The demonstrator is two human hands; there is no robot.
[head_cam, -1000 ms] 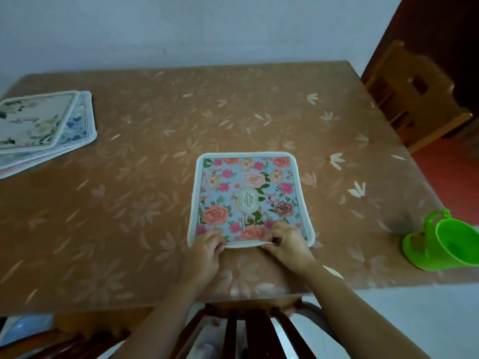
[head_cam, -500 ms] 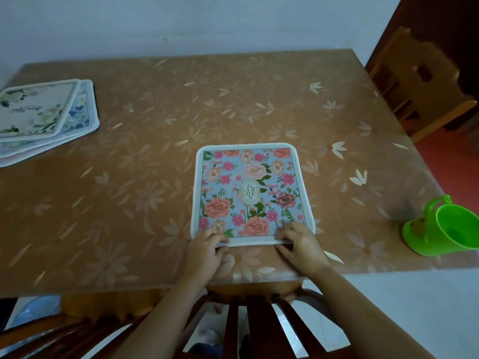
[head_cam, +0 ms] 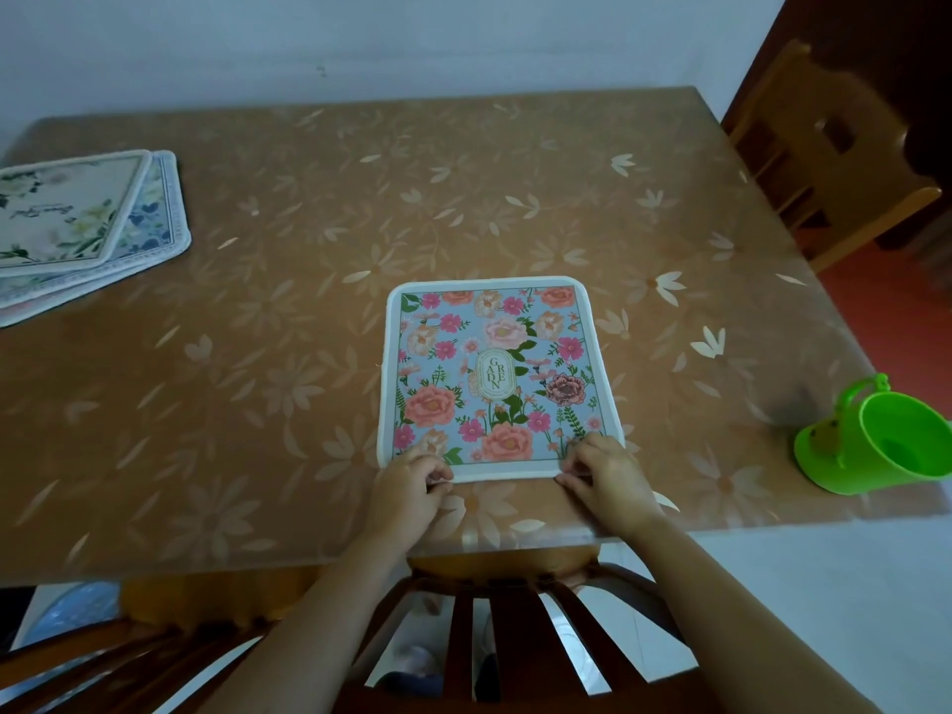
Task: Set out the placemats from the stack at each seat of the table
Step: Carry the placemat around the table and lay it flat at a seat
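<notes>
A blue floral placemat (head_cam: 495, 371) with a white border lies flat on the brown flowered table (head_cam: 360, 208), near its front edge, in front of a wooden chair (head_cam: 515, 641). My left hand (head_cam: 409, 479) rests on the mat's near left corner, fingers curled on the border. On the near right corner sits my right hand (head_cam: 605, 468), fingertips pressing the edge. A stack of placemats (head_cam: 77, 224) lies at the table's far left, a cream floral one on top.
A bright green plastic cup (head_cam: 881, 443) lies tipped on the table's right edge. A light wooden chair (head_cam: 834, 152) stands at the right side. A dark chair back (head_cam: 92, 662) shows at the lower left. A white wall runs behind the table.
My hands slid apart along the mat's near edge toward its two corners. The mat now sits square to the table edge. The camera view shifted slightly.
</notes>
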